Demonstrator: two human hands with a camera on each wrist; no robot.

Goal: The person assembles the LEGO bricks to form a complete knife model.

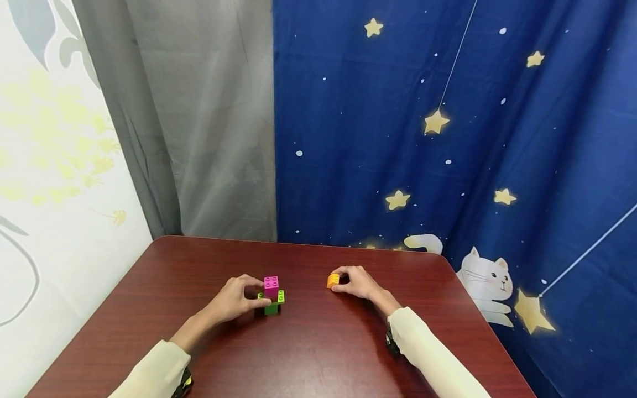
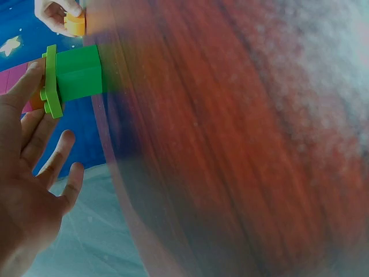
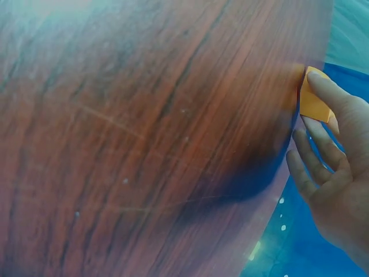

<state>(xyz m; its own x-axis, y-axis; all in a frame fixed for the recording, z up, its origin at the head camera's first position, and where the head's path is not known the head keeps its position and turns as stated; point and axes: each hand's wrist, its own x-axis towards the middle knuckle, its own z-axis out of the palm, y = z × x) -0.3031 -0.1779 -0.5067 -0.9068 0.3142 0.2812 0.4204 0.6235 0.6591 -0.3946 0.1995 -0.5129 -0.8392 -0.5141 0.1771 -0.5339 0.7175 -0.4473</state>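
Note:
My left hand (image 1: pixel 233 299) pinches a small upright stack of toy building bricks between thumb and fingers, left of the table's middle. On top is a magenta brick (image 1: pixel 271 286); a wider lime-green plate (image 1: pixel 281 297) sits below it, over a green brick (image 1: pixel 271 310). The left wrist view shows an orange-brown band between magenta and lime, partly behind the thumb. To the right, my right hand (image 1: pixel 359 282) holds a yellow-orange brick (image 1: pixel 333 281) with a curved side by thumb and fingers, at the tabletop. In the right wrist view the thumb covers part of this orange brick (image 3: pixel 315 103).
Both hands work over a dark red-brown wooden table (image 1: pixel 318 354) with a glossy surface. Behind it hang a grey curtain (image 1: pixel 219 138) and a blue curtain (image 1: pixel 348 138) with stars. A pale patterned wall (image 1: pixel 59 221) stands at the left.

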